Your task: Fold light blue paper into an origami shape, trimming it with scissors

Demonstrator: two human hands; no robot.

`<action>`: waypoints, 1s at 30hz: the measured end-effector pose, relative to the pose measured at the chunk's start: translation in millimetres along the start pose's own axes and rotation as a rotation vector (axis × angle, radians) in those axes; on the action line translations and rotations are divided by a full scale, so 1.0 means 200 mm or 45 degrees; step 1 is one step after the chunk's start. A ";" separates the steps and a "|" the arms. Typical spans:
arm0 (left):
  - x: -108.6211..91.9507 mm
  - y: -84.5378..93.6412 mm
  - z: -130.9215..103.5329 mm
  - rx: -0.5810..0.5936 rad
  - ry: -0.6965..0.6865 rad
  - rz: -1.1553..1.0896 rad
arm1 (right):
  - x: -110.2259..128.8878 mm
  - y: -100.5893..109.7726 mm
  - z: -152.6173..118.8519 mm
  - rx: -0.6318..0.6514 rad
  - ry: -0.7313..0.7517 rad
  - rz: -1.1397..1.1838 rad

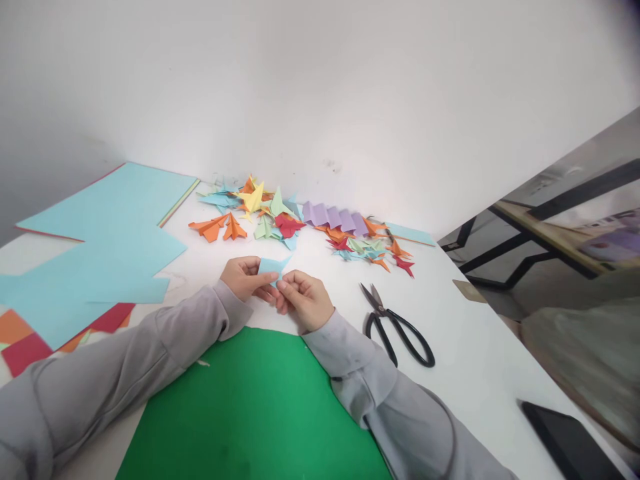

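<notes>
A small folded piece of light blue paper (269, 266) is held up between my two hands over the white table. My left hand (246, 277) pinches its left side, thumb across the front. At its lower right edge, the thumb and fingers of my right hand (306, 300) are closed on the same paper. Its pointed tip sticks up to the right. Below my hands lies a large green sheet (250, 407), partly covered by my sleeves. Black-handled scissors (383, 313) rest to the right with their blades slightly apart.
Folded paper figures in several colours (255, 200) are heaped along the wall, beside a purple pleated paper (335, 217). Large light blue sheets (115, 200) spread over the left side, with red and orange pieces (30, 353) nearer. A dark phone-like device (565, 440) lies at the right edge.
</notes>
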State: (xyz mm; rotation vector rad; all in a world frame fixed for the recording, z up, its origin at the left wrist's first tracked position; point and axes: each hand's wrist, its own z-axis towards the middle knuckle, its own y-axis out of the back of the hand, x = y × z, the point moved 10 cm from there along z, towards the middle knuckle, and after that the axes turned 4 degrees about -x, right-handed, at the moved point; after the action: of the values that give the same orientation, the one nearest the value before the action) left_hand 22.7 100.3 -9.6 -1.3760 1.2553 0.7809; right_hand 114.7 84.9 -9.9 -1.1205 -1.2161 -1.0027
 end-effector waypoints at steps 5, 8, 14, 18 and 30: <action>-0.01 -0.01 0.00 0.026 0.011 0.055 | -0.01 -0.01 -0.01 0.071 -0.044 -0.025; -0.01 -0.02 -0.01 0.048 -0.006 0.112 | -0.01 -0.02 -0.01 0.082 -0.067 -0.007; -0.02 -0.02 -0.01 0.051 -0.003 0.130 | -0.02 -0.01 -0.01 0.054 -0.092 0.031; -0.01 -0.02 0.00 0.076 -0.020 0.117 | -0.03 0.00 -0.01 0.033 -0.081 0.027; 0.00 -0.03 0.00 0.095 -0.001 0.057 | -0.01 0.00 -0.01 0.033 -0.106 0.062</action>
State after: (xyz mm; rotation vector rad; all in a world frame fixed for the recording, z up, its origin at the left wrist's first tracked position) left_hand 27.8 100.4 -8.9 -1.2912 1.3057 0.7584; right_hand 113.9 83.0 -12.8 -1.1757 -1.2591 -0.9088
